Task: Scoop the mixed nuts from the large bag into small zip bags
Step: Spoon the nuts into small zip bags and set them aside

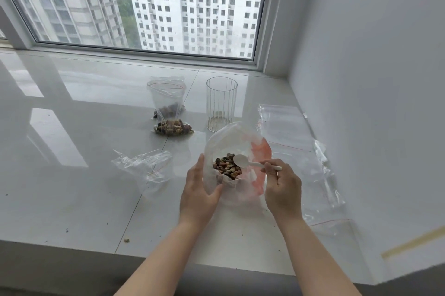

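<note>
— White plastic, mostly: that is the large bag (237, 141), with a red-orange patch on its right side, sitting open on the pale glossy sill (72, 175) under the window (144, 11).

— And the mixed nuts (226, 167)?

— They are lying in a brown heap at the bottom of that bag, in plain sight through its mouth. The left hand (199, 189) is cupping the bag's left wall, with the fingers curving up along the plastic and the thumb pressing in at the front — so it is gripping the bag.

— What is the right hand (283, 187) doing?

— It is pinching the handle of a small white spoon (250, 162) between thumb and curled fingers. The spoon's bowl is hanging just over the nuts, at the right edge of the heap; I cannot tell whether it is touching them.

— Any small bags filled?

— Two are sitting farther back, to the left. One zip bag (167, 100) is standing upright and open with a few nuts at its bottom, and a flat packed bag (173, 127) is lying just in front of it. A crumpled empty bag (147, 165) is lying left of the left hand. A clear ribbed glass (221, 103) is standing behind the large bag, and flat empty zip bags (289, 132) are spreading along the wall on the right.
</note>
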